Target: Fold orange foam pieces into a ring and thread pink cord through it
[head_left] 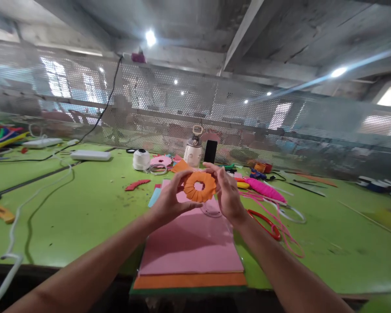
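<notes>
An orange pleated ring [191, 191], like a flower with a round hole in its middle, is held up above the pink sheets. My left hand [170, 195] grips its left edge, thumb below and fingers above. At its right edge is my right hand [227, 193], its fingers curled close against the ring; their exact contact is partly hidden. Beneath both hands lies a stack of pink sheets [192, 243], with an orange sheet [189, 281] showing at the near edge. A clear ring-shaped piece [211, 211] rests on the pink sheets.
Behind my hands stand a white bottle [193, 153], a dark phone [210, 151] and a white string spool [141, 160]. Red-handled scissors [263, 224], pink cord [288, 237] and a magenta bundle [265, 190] lie right. Leftward are a power strip [90, 155] and a yellow cutter [1, 213].
</notes>
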Available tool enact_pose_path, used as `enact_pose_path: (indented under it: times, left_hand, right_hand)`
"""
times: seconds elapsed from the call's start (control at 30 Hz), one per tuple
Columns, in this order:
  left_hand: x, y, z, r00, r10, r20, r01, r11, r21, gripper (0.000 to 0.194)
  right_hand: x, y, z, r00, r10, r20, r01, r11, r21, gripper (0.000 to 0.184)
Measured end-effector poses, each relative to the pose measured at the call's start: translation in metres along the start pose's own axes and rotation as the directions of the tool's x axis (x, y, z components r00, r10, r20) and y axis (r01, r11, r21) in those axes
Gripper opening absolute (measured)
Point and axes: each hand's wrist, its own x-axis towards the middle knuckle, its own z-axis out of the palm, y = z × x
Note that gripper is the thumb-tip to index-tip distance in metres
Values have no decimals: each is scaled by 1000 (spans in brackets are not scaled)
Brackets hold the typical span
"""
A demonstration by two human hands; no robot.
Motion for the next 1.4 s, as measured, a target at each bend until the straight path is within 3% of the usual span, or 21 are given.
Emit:
enact_pose_path:
  times: [0.17,0.43,0.57,0.8,0.93,1.07,1.2,1.3,1.4]
  left_hand:
    - [-4,-2,1,999,26,34,-28,996,80,78]
    - [-8,2,3,990,126,66,-142,912,386,89]
    - [-8,5,4,985,137,109,-171,888,427,89]
    - [-8,4,4,978,161,131,-202,891,408,88]
    - [-6,5,2,987,95,129,-136,923,361,89]
    - [-1,4,1,994,37,100,-54,983,175,82]
    - [2,-1,2,999,-7,47,7,1000,-14,74]
    - [2,-5,2,999,-22,-24,22,1000,14,72]
    - [1,-7,2,999,-15,-48,17,999,46,70]
  right_hand:
    - [-10,-3,5,995,-9,104,17,997,-77,45]
    - [-16,0,12,999,-50,6,50,996,-75,41]
    - [-18,-2,16,998,-65,3,65,997,-51,38]
    - [-18,-4,18,998,-56,17,56,997,-50,38]
    - [-16,-3,16,999,-13,39,15,999,-52,40]
    - [-10,0,13,998,52,46,-53,998,29,45]
    - [-3,3,13,985,171,9,-168,959,227,48]
    - [-3,7,14,970,238,44,-241,927,289,51]
    - [-5,12,15,973,220,66,-230,946,230,47]
